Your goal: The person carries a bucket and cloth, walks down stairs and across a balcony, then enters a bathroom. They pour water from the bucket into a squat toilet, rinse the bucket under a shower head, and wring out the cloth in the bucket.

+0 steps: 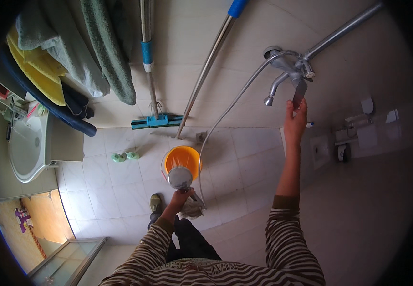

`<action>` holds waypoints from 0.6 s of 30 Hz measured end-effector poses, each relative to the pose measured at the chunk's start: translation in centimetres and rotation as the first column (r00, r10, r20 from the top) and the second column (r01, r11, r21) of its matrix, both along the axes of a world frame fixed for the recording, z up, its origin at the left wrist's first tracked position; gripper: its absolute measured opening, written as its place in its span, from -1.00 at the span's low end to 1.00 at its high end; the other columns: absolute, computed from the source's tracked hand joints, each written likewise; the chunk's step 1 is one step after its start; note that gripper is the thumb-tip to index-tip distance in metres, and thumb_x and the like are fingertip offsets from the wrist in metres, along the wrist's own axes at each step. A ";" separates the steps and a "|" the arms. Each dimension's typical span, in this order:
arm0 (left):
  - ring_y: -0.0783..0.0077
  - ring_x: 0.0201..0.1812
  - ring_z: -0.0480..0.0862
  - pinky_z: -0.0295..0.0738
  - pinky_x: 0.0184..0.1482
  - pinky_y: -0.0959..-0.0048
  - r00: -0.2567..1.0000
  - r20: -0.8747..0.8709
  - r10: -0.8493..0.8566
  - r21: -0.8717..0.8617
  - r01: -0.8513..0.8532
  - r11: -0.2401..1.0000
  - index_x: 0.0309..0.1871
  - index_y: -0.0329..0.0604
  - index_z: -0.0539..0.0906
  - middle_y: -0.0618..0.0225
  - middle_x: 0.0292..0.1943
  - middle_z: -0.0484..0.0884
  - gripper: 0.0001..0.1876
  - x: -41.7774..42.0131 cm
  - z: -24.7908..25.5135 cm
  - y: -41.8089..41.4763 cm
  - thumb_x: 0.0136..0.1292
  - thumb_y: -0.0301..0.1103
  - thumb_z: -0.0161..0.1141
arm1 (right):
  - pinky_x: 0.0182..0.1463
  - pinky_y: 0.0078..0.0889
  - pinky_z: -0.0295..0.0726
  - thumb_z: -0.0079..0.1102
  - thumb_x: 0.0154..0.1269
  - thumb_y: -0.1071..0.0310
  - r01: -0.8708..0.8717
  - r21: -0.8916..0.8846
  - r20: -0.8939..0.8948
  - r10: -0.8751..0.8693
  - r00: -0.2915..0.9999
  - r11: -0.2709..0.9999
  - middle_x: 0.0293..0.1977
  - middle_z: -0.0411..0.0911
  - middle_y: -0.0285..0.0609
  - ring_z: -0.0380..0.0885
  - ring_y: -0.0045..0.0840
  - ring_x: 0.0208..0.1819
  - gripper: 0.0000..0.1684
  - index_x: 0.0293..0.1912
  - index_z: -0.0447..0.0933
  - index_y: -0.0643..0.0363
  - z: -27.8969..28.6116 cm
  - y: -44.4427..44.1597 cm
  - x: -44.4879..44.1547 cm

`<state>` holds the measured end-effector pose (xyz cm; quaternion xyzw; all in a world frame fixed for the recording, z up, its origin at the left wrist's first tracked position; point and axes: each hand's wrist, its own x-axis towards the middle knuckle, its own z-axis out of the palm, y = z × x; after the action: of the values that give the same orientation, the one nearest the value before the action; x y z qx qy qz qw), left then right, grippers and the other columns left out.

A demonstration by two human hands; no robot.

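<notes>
My left hand (pixel 182 198) grips the handle of a chrome shower head (pixel 180 178). Fine water jets leave it towards an orange bucket (pixel 192 157) on the tiled floor. A greyish ragged cloth or mop head (pixel 192 210) shows just below that hand; whether I hold it too cannot be told. My raised right hand (pixel 296 116) has its fingers on the flat lever (pixel 300 93) of the wall-mounted mixer tap (pixel 292 71). From the tap a metal shower hose (pixel 235 97) hangs down past the bucket and back up to the shower handle.
A blue sponge mop (pixel 156 122) and a second metal pole (pixel 206 68) lean on the wall behind the bucket. Green slippers (pixel 125 156) lie left of it, and a floor drain (pixel 201 136) behind. Towels (pixel 108 50) hang above a washbasin (pixel 29 153). A glazed door (pixel 67 262) stands lower left.
</notes>
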<state>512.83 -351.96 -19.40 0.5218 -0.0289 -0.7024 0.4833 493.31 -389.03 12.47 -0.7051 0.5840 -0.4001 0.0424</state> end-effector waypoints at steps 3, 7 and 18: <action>0.51 -0.09 0.60 0.47 0.02 0.47 0.999 -0.035 0.035 -0.011 -0.035 0.999 0.00 -0.31 0.64 0.37 -0.13 0.67 -0.68 0.0 -0.6 0.3 0.21 -0.37 0.36 | 0.07 -0.31 0.51 0.11 0.42 0.06 -0.030 0.029 0.080 0.028 0.996 0.999 0.07 0.50 -0.03 0.55 -0.35 -0.03 -0.35 0.31 0.25 0.27 -0.6 0.1 0.1; 0.51 -0.11 0.61 0.48 -0.01 0.47 0.999 -0.040 0.032 -0.013 -0.033 0.999 0.00 -0.31 0.64 0.36 -0.14 0.67 -0.68 0.4 -0.4 0.2 0.21 -0.38 0.36 | 0.02 -0.35 0.53 0.13 0.41 0.11 -0.021 0.047 0.115 0.015 0.993 0.999 0.05 0.51 -0.05 0.55 -0.39 -0.07 -0.37 0.30 0.26 0.26 -1.7 0.5 0.1; 0.47 -0.12 0.63 0.51 -0.04 0.47 0.994 -0.110 0.025 0.018 -0.023 1.000 -0.03 -0.32 0.64 0.33 -0.16 0.67 -0.71 0.4 0.4 -0.7 0.23 -0.36 0.33 | 0.00 -0.33 0.55 0.13 0.40 0.03 0.065 -0.004 0.063 -0.064 0.996 0.998 0.08 0.45 -0.03 0.58 -0.37 -0.09 -0.32 0.33 0.25 0.21 -0.5 0.4 -1.6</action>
<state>513.19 -352.65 -18.98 0.4866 0.0099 -0.7245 0.4881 491.69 -388.66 11.97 -0.6730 0.6036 -0.4250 0.0457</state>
